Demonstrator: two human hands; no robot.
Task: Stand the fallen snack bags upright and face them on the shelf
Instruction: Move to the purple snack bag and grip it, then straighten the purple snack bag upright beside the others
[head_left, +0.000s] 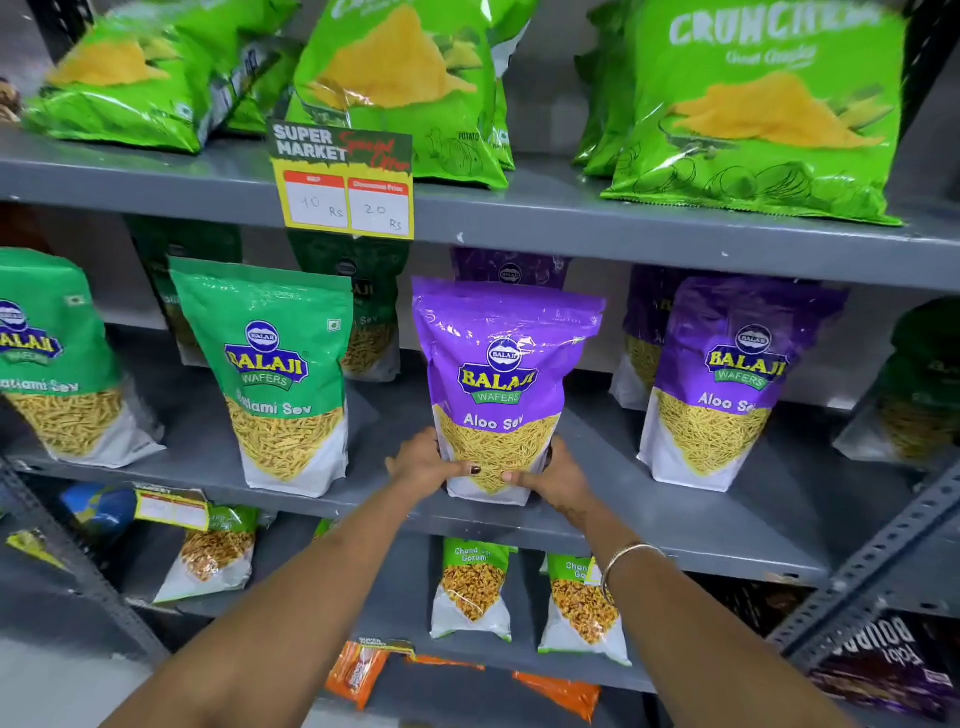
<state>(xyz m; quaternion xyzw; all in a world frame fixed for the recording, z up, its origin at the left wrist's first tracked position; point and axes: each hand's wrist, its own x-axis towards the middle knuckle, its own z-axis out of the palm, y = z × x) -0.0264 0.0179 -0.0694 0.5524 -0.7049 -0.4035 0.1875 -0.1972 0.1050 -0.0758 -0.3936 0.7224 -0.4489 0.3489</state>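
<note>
A purple Aloo Sev bag (498, 364) stands upright at the front of the middle grey shelf (374, 499), its label facing me. My left hand (426, 462) grips its lower left corner and my right hand (550, 475) grips its lower right corner. To its right stands a second purple Aloo Sev bag (722, 384), upright. Left of it are two green Ratlami Sev bags (280, 374) (57, 364), both upright and leaning back a little. More bags stand behind these rows, partly hidden.
Green Crunchex chip bags (753, 109) fill the top shelf; one at the left (124, 78) lies tilted. A yellow price tag (345, 182) hangs from the top shelf edge. Small Chana Jor Garam packs (470, 587) stand on the lower shelf. A slotted upright (872, 556) bounds the right.
</note>
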